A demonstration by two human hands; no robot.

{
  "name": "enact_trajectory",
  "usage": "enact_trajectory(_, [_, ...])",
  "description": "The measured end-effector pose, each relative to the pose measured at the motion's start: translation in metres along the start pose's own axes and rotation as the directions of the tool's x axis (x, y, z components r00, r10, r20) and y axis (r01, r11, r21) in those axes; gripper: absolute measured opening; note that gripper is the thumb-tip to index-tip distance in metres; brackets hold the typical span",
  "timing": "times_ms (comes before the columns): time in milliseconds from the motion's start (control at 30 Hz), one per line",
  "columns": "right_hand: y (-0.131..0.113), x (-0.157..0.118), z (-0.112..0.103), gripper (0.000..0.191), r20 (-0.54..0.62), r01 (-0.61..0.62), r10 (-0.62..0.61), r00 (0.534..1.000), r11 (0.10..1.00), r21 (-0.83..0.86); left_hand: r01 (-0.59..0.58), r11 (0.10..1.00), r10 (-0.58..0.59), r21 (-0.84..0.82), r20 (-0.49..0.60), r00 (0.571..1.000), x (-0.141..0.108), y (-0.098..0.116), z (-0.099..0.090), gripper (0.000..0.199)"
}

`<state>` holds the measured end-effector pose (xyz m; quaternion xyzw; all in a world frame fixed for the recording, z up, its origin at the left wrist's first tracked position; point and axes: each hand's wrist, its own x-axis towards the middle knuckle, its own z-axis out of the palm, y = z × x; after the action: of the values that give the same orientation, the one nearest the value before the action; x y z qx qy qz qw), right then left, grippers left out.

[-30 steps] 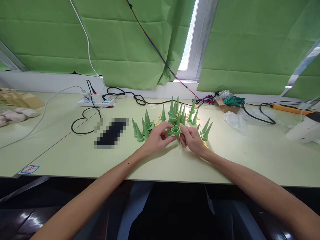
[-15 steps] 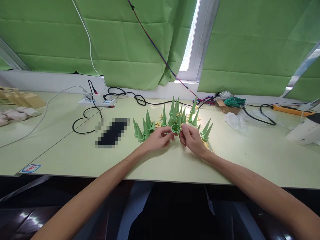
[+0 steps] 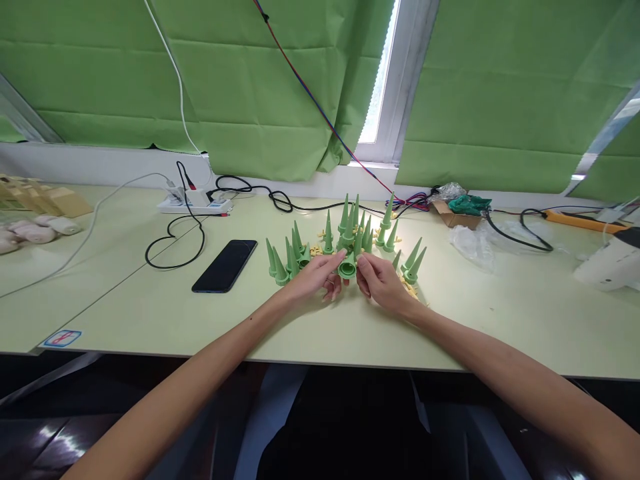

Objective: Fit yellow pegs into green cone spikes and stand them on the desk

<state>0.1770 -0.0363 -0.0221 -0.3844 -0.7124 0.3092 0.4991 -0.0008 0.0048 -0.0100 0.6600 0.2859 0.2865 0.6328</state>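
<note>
A hollow green plastic cone [image 3: 347,269] is gripped in my left hand [image 3: 316,277], thumb on top, its round open base turned toward me. My right hand [image 3: 383,283] is closed in a pinch at the cone's right side. Whatever lies between those fingertips is too small and hidden to make out. Behind both hands stand several more green cones [image 3: 349,230], points up. Further cones stand to the left [image 3: 281,268] and right [image 3: 413,267]. Small yellow plastic pieces [image 3: 410,289] lie by my right wrist, and others [image 3: 316,251] lie among the cones.
A black phone [image 3: 225,267] lies to the left, with a power strip [image 3: 195,203] and black cable [image 3: 175,265] behind it. At the back right are a small cardboard box [image 3: 457,217] and clear plastic bags [image 3: 473,247]. A white device [image 3: 610,263] sits far right.
The green cone has moved slightly toward me and left, its base tilting a little lower. My left thumb has shifted onto its top, and my right hand has followed the cone's side.
</note>
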Motion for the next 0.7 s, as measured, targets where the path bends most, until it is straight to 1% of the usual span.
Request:
enact_trajectory(200, [0.0049,-0.0008,-0.0002,0.048,0.010,-0.019,0.018,1.000,1.000,0.023,-0.051,0.995,0.051,0.083,-0.005,0.999,-0.0028,-0.0003,-0.0011,0.045])
enact_trajectory(400, [0.0036,-0.0003,0.0000,0.050,-0.015,-0.041,0.041,0.999,0.999,0.018,-0.170,0.946,0.182,0.276,-0.018,0.983,-0.0087,0.0056,0.0021,0.035])
enact_trajectory(533, [0.0019,0.0003,0.0003,0.053,-0.033,-0.061,0.061,0.998,0.998,-0.007,-0.172,0.912,0.211,0.373,-0.066,0.975,-0.0096,0.0040,0.0051,0.032])
enact_trajectory(600, [0.0013,0.0006,0.0004,0.057,-0.047,-0.071,0.069,0.997,0.997,-0.033,-0.185,0.882,0.246,0.433,-0.089,0.965,-0.0088,0.0013,0.0057,0.031])
enact_trajectory(700, [0.0005,0.0012,0.0005,0.061,-0.065,-0.087,0.082,0.995,0.994,-0.071,-0.271,0.811,0.370,0.518,-0.096,0.924,-0.0069,-0.0022,0.0056,0.030])
